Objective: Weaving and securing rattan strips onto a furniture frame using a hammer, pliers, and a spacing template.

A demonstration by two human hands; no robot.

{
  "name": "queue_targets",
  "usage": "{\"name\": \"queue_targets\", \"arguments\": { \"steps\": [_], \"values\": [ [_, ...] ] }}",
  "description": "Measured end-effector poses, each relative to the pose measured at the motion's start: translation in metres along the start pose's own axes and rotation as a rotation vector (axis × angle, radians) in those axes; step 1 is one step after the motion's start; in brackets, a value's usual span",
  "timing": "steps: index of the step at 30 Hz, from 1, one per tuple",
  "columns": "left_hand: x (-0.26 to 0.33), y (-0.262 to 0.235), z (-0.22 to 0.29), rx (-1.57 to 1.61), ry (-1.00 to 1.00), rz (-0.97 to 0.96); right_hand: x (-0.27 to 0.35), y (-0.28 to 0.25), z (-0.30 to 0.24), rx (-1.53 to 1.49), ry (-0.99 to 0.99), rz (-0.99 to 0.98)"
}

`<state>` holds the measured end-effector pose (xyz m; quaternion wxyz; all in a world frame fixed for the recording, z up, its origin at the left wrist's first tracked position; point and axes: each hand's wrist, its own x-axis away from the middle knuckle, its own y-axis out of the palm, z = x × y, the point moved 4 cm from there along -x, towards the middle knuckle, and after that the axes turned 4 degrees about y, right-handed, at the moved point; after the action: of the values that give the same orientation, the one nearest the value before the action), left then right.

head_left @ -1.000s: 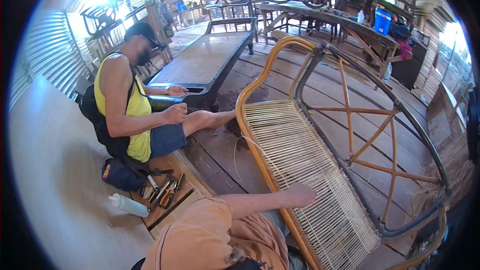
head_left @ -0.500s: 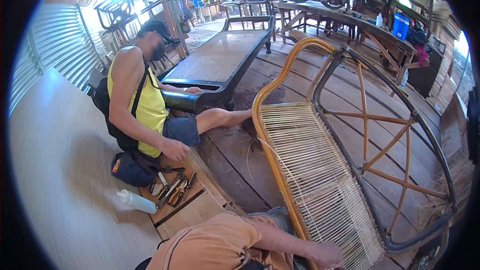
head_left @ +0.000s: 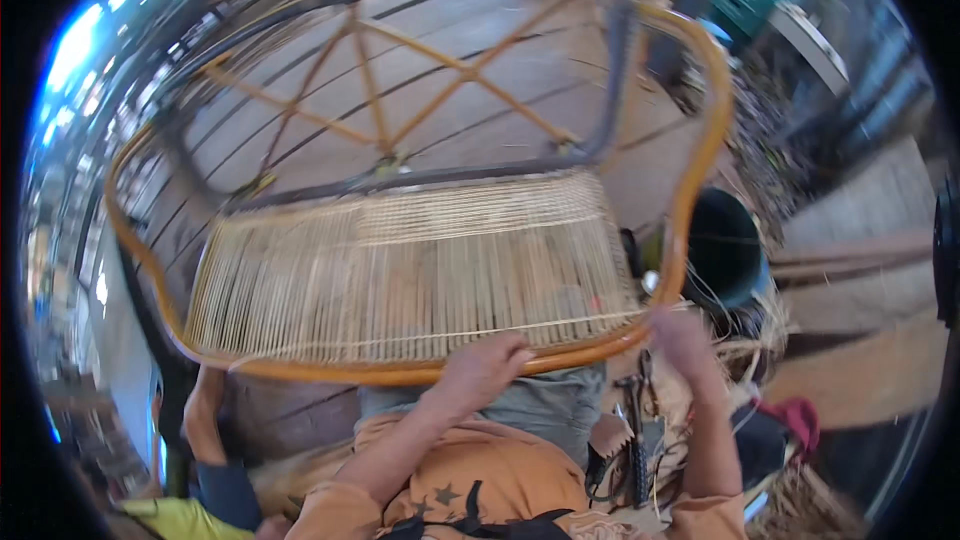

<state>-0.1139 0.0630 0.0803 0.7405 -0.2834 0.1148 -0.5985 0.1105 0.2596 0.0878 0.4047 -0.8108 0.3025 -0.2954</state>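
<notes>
A rattan bench frame point(head_left: 380, 372) stretches in front of me, its seat strung with pale cane strands point(head_left: 400, 280). A tighter woven band point(head_left: 480, 208) runs along the far side of the seat. My left hand point(head_left: 480, 372) lies at the near rail with its fingers curled; whether a strand is pinched in them is hidden. One crosswise strand point(head_left: 575, 323) passes close to its fingertips toward the right end. There my right hand point(head_left: 682, 340) is beside the rail's corner, its fingers smeared by motion. Dark-edged backrest framing with crossed poles point(head_left: 468, 73) rises beyond the seat.
A dark bucket point(head_left: 722, 250) stands just past the bench's right end. Hand tools point(head_left: 637, 440) and loose cane lie beside my right forearm, near a red cloth point(head_left: 798, 422). Planks point(head_left: 860, 370) are at the right. A co-worker's yellow top point(head_left: 180, 520) and bent leg point(head_left: 205, 415) are at lower left.
My view has swung to the right and down onto the bench, which now lies crosswise before me. Both my hands now show at its near rail. The co-worker has shifted to the lower left edge.
</notes>
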Motion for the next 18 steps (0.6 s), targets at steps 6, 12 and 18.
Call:
{"name": "queue_targets", "arguments": {
  "steps": [6,12,18],
  "values": [
    [0.013,-0.015,-0.027,-0.160,0.138,0.263,0.013,-0.159,0.157,0.241,0.371,0.872],
    [0.008,-0.017,-0.064,-0.339,0.096,0.291,-0.109,-0.005,0.264,0.161,0.479,0.162],
    [0.004,-0.017,-0.080,-0.414,-0.087,0.213,-0.250,0.094,0.336,0.091,0.557,-0.202]
  ]
}}
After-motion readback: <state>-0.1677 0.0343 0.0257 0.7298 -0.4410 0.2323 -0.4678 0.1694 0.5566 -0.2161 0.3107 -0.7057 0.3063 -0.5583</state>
